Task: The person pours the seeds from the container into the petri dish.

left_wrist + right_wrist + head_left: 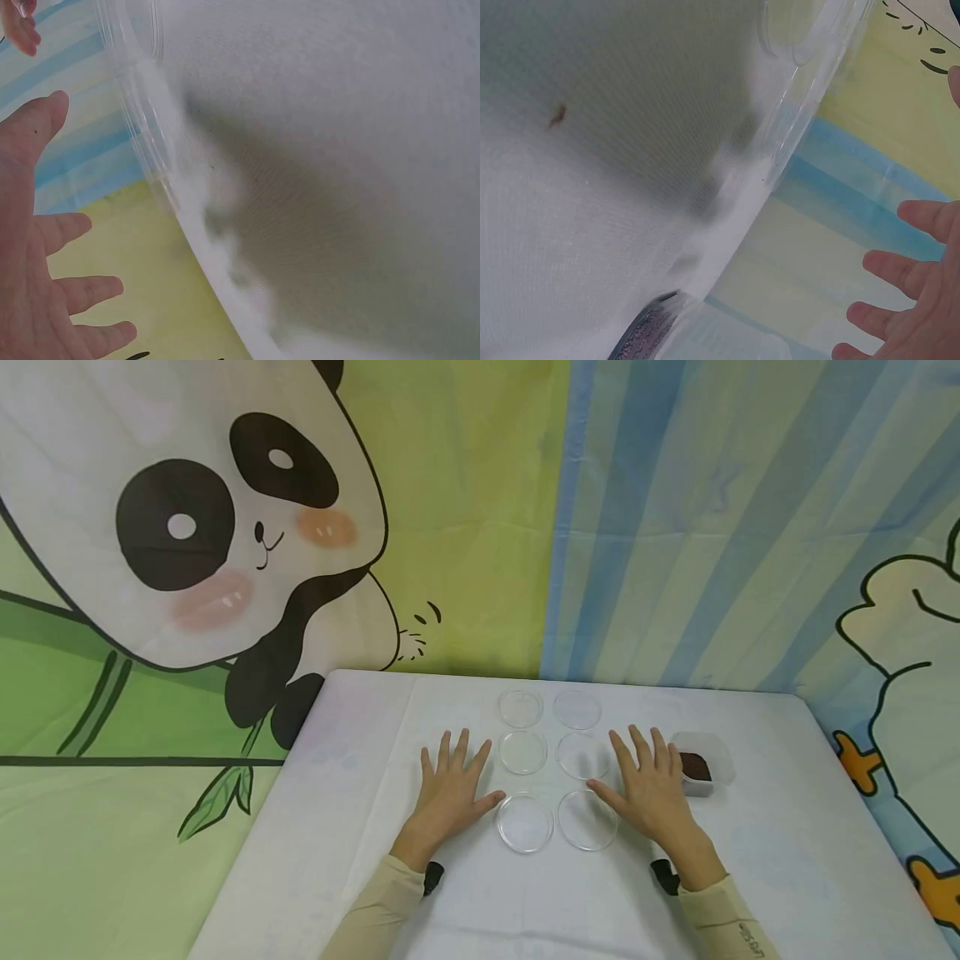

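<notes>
Several clear petri dishes lie on the white table in two columns running away from the person; the nearest pair is a left dish (525, 824) and a right dish (587, 821). My left hand (448, 791), fingers spread and palm down, hovers left of the columns, its thumb tip by the near left dish. On the other side, my right hand (652, 789) is likewise spread, its thumb overlapping the near right dish in the head view. Both wrist views show straight fingers with nothing held. From the side, the dishes' clear rims (142, 112) look low and flat.
Right of the right hand stands a small open container (697, 787) of dark brown granular material (695, 767), with a clear plastic piece (717, 753) beside it. A brown speck (558, 115) lies on the white cloth (300, 860). A printed curtain (480, 527) hangs behind the table.
</notes>
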Available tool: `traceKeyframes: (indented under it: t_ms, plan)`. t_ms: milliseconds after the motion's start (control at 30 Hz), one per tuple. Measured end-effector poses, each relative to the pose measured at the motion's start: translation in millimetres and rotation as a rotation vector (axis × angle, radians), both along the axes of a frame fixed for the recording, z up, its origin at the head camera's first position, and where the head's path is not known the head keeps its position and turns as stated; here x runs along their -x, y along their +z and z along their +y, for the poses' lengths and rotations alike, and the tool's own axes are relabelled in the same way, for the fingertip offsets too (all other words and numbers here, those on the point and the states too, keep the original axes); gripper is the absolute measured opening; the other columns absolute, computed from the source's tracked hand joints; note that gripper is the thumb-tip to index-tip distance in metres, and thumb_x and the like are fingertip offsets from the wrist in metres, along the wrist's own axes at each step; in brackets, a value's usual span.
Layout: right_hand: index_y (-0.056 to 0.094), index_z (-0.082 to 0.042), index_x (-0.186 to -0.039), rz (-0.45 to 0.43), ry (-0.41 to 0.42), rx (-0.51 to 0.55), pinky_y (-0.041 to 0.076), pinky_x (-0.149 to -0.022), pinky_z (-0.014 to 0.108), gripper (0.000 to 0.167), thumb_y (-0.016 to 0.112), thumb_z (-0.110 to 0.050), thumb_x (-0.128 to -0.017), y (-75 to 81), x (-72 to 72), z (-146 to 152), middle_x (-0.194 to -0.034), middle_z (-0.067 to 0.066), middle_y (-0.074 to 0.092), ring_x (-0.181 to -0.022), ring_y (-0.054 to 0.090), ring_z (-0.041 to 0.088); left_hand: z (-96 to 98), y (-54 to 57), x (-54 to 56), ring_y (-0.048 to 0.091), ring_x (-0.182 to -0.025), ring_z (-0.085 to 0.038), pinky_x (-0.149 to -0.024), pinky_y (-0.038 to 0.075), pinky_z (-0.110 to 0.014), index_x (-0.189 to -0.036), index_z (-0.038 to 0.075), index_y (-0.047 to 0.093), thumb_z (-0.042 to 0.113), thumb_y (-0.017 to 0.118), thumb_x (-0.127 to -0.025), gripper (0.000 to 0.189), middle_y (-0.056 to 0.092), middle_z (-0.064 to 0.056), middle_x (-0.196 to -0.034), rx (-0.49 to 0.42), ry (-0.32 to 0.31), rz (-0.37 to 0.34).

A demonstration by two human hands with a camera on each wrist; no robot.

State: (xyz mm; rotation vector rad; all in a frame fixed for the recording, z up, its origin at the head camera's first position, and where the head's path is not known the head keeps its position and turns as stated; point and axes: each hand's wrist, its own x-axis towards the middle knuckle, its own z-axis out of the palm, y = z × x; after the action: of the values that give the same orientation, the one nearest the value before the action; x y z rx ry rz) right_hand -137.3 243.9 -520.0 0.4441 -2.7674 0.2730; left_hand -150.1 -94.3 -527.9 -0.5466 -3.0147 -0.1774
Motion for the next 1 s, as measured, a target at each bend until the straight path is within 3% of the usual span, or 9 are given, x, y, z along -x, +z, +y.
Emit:
traceKeyframes:
  t_ms: [200, 400, 700, 833, 1000]
  plan:
    - [0.042, -0.006, -0.149, 0.001, -0.002, 0.005, 0.018, -0.106, 0.073, 0.089, 0.068, -0.061, -0.084, 0.1, 0.1, 1.4, -0.149, 0.029, 0.035, -0.138, 0.023, 0.057, 0.8, 2.2, -0.9, 0.006, -0.150, -0.041, -0.110, 0.009, -0.072, -0.159, 0.024, 0.031, 0.076, 0.049, -0.089, 0.088, 0.020, -0.017, -0.164, -0.009, -0.003, -0.012]
    - [0.043, -0.003, -0.148, 0.032, 0.004, 0.030, 0.019, -0.104, 0.073, 0.090, 0.068, -0.061, -0.084, 3.1, -0.2, 5.4, -0.148, 0.030, 0.036, -0.137, 0.025, 0.057, 0.9, 4.2, 0.5, 0.013, -0.149, -0.040, -0.110, 0.015, -0.071, -0.157, 0.020, 0.034, 0.072, 0.048, -0.093, 0.084, 0.024, -0.016, -0.162, -0.027, -0.012, -0.025]
    - [0.040, -0.002, -0.149, -0.015, -0.030, 0.061, 0.016, -0.106, 0.072, 0.090, 0.071, -0.058, -0.085, 9.1, -2.1, 15.8, -0.148, 0.030, 0.034, -0.138, 0.021, 0.056, -0.8, 8.4, 4.5, 0.019, -0.148, -0.039, -0.111, 0.021, -0.067, -0.156, 0.017, 0.036, 0.064, 0.047, -0.098, 0.076, 0.028, -0.017, -0.161, -0.058, -0.028, -0.041]
    - [0.039, 0.000, -0.149, -0.021, -0.040, 0.087, 0.015, -0.105, 0.073, 0.090, 0.072, -0.055, -0.086, 13.6, -3.2, 22.4, -0.147, 0.032, 0.034, -0.138, 0.021, 0.056, -3.0, 10.4, 9.7, 0.025, -0.146, -0.041, -0.109, 0.027, -0.065, -0.154, 0.014, 0.039, 0.056, 0.049, -0.101, 0.068, 0.031, -0.019, -0.158, -0.058, -0.041, -0.020]
    - [0.042, 0.003, -0.146, 0.034, -0.038, 0.106, 0.020, -0.102, 0.073, 0.089, 0.076, -0.050, -0.083, 18.7, -3.3, 34.3, -0.144, 0.032, 0.039, -0.134, 0.027, 0.056, -6.5, 15.4, 23.3, 0.031, -0.143, -0.040, -0.107, 0.033, -0.063, -0.153, 0.012, 0.041, 0.049, 0.049, -0.103, 0.062, 0.035, -0.020, -0.156, -0.050, -0.061, 0.006]
